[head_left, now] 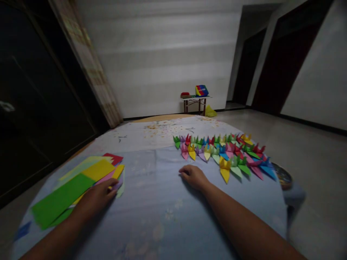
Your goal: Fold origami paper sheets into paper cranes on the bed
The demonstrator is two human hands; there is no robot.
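Note:
On the left of the table, my left hand [99, 198] reaches over the right edge of a pile of coloured paper sheets. Its finger and thumb are bent around the edge of a purple sheet [118, 185]. Green paper [63, 198] and yellow paper [101, 169] lie fanned out beside that hand, with a red piece [114, 159] at the far end. My right hand [193, 177] rests on the tablecloth near the middle, fingers curled in, nothing visible in them. Past it stand several rows of folded paper cranes [225, 169] in many colours.
A pale blue flowered tablecloth [146, 224] covers the rounded table. A blue piece [23, 231] lies at the near left edge. Beyond the right edge is a round container [282, 176], partly hidden. Against the wall, a small table [195, 98] bears a colourful box [202, 90].

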